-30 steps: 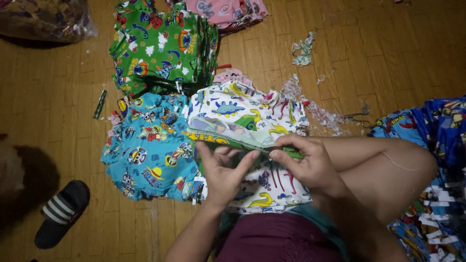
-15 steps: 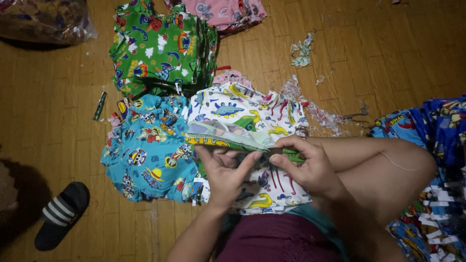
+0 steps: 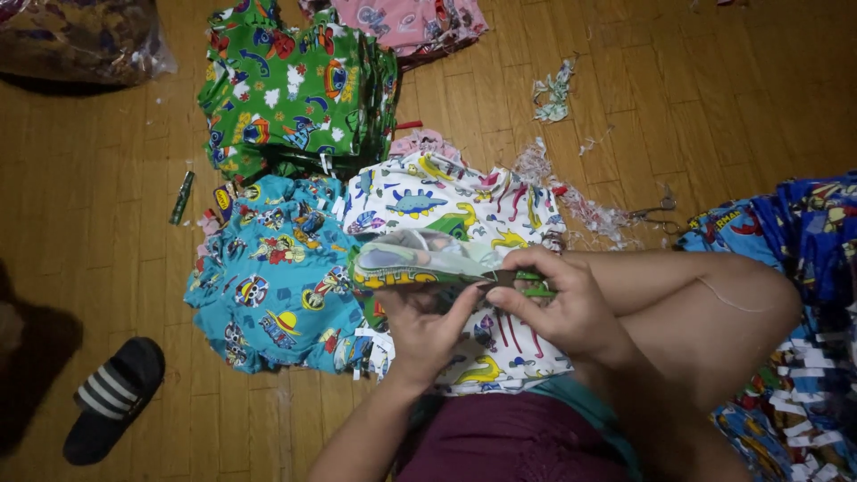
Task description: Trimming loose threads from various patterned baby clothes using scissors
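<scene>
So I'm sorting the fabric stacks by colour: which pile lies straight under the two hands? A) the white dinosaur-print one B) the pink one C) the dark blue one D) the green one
A: both the left hand and the right hand work a folded cloth piece right above the white dinosaur-print pile, while the green pile lies farther up the floor.

A green cartoon-print cloth pile (image 3: 290, 85) lies on the wooden floor (image 3: 714, 98). Just below it sits a turquoise pile (image 3: 268, 286). Above and right, a pink pile (image 3: 420, 22). Far left below, a striped black slipper (image 3: 112, 402). Right, scissors (image 3: 656, 212) among scraps (image 3: 553, 89).
</scene>
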